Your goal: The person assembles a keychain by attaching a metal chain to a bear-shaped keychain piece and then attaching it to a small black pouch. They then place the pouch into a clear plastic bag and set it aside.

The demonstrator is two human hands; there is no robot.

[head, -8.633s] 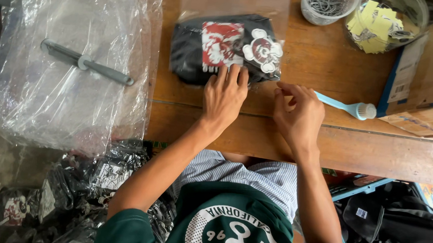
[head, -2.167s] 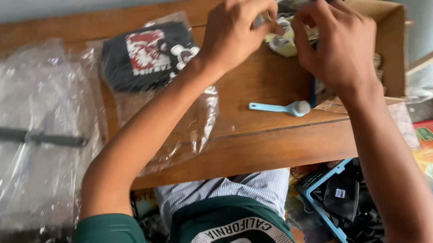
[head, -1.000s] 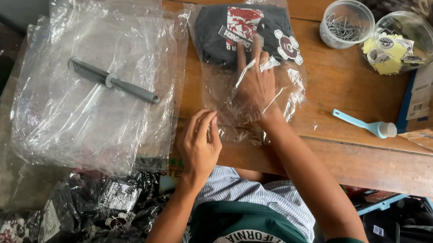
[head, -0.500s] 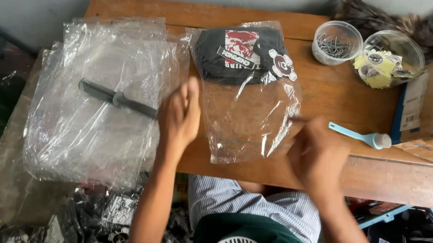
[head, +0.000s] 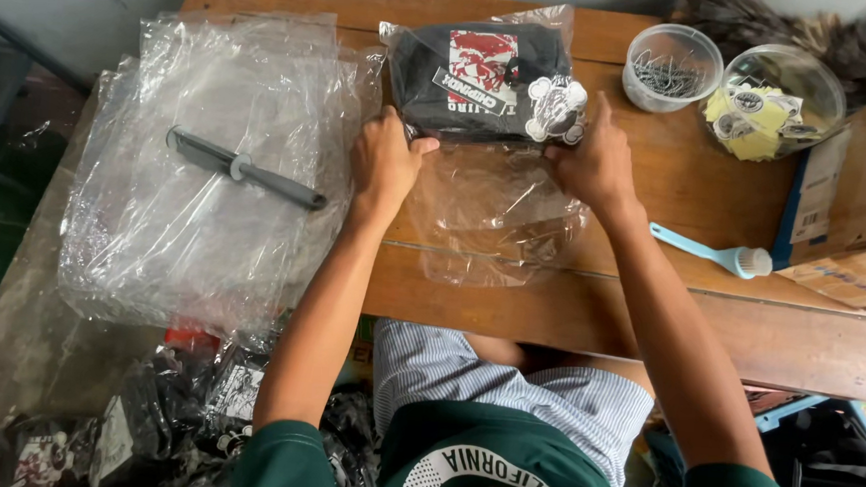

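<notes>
Both hands press on a clear plastic bag [head: 495,212] at the near edge of the black folded garment [head: 483,81] inside it, on the wooden table [head: 649,317]. The left hand [head: 386,162] and right hand [head: 590,163] lie fingers spread, seemingly pinning rather than gripping. A stack of clear bags [head: 203,229] lies left.

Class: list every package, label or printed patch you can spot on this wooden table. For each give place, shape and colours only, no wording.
Clear plastic bag: table centre, both hands on it, holding a folded black garment.
Printed patch: on the garment, rectangular, red and white.
Round tag: garment's right end, white, flower-like.
Cardboard box: right edge, brown with a blue-and-white side label.
Stack of clear bags: left, a grey comb on top.
</notes>
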